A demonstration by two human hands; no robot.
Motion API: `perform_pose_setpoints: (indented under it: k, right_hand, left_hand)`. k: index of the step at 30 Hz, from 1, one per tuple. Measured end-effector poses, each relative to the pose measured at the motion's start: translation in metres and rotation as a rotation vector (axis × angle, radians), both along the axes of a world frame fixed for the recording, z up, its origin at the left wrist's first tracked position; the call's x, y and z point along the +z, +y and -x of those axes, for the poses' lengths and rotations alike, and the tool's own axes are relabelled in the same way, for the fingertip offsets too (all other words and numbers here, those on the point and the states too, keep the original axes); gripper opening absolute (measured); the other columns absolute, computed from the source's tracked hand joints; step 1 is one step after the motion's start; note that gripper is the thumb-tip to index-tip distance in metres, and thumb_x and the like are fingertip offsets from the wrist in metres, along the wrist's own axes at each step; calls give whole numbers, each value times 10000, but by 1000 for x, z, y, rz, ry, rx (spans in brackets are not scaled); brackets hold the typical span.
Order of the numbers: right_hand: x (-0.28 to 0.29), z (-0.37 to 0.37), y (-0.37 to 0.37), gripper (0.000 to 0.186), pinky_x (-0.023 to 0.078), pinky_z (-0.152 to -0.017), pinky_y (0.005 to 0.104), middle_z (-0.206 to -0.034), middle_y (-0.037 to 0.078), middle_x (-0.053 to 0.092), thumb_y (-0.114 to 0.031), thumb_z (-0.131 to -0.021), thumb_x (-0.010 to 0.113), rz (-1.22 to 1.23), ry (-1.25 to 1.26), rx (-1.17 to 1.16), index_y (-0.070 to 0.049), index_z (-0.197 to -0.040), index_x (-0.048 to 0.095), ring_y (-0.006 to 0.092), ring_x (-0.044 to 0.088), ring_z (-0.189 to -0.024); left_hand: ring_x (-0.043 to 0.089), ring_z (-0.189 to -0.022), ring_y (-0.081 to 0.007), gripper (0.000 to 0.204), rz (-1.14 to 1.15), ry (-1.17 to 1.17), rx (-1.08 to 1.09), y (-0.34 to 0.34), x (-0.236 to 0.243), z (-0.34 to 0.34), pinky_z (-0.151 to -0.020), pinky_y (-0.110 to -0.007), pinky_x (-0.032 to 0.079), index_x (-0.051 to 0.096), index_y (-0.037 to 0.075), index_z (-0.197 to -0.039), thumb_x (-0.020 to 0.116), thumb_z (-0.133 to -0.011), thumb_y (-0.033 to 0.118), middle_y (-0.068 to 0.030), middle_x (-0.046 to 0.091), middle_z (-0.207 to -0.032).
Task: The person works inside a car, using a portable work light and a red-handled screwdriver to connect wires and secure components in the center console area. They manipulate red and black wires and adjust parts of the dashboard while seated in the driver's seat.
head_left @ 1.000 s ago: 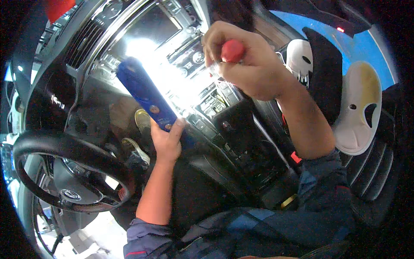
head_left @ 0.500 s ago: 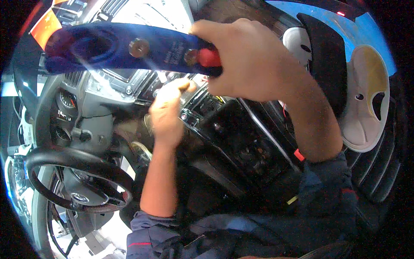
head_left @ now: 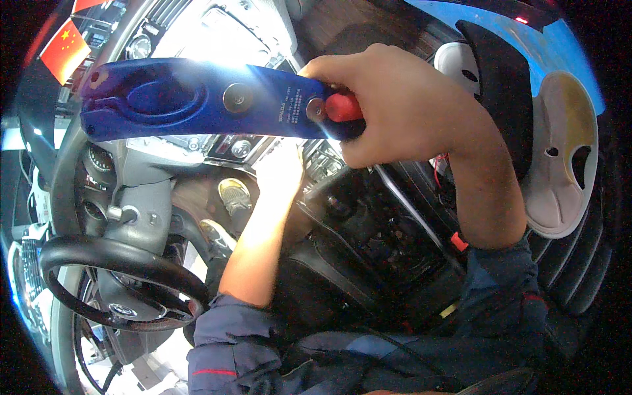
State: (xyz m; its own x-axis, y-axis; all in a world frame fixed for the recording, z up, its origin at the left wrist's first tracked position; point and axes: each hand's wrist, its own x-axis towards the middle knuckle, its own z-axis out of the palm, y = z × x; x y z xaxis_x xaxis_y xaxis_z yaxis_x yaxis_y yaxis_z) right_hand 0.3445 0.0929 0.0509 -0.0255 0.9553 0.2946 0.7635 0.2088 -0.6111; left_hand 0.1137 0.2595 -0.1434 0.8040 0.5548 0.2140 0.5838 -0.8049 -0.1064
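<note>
Probably the blue work light point(head_left: 210, 99), in front of the dashboard point(head_left: 148, 158), is stiff, not heavy, somewhat slippery; its right end suits grasping. The right hand point(head_left: 408, 112) encloses that end together with a red handle point(head_left: 342, 107). The left hand point(head_left: 280, 166) is overexposed; I cannot tell its grip.

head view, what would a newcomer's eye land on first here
The long blue lamp stretches across the upper left, its right end gripped in the right hand together with a red handle. Just behind it, strong white glare washes out part of the dashboard. Then the black steering wheel at lower left and a small red flag at upper left stand out.
</note>
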Motion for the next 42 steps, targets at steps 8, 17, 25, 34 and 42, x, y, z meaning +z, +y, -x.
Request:
perform_pose_setpoints:
  k: [8,17,25,34,42]
  right_hand:
    - [11,-3,-5,547,552,-777,425,-897,187,726,-127,-635,756,36,-31,-46,-73,-1174,678,394,713,-874]
    - [2,-4,-1,553,555,-788,410,-895,166,737,-131,-628,772,24,24,-7,-69,-1169,677,377,723,-859]
    - [4,-3,-3,555,559,-811,371,-922,157,740,-143,-637,796,39,22,-16,-61,-1174,683,322,734,-846]
    - [1,7,-1,580,567,-789,466,-900,196,729,-196,-639,814,16,74,-2,-112,-1196,674,400,721,-873]
    - [-26,25,13,625,579,-794,443,-948,172,737,-189,-664,821,156,66,-99,-166,-1263,641,400,724,-899]
  left_hand:
    - [711,-698,-335,228,3,20,0,-23,19,10,-653,-470,560,706,92,-997,516,-974,216,-150,712,-771]
    - [705,-687,-314,182,67,147,8,-32,30,1,-644,-451,564,689,83,-914,554,-937,203,-133,705,-765]
    - [698,-758,-282,136,132,120,-7,-67,41,11,-633,-422,553,631,84,-947,582,-902,202,-102,692,-852]
    - [624,-652,-181,70,-49,83,-1,-103,59,66,-577,-319,517,623,109,-916,607,-847,115,-21,585,-740]
    - [713,-899,-223,327,-20,51,5,-118,38,95,-814,-337,592,699,20,-1169,583,-884,131,-89,735,-1032]
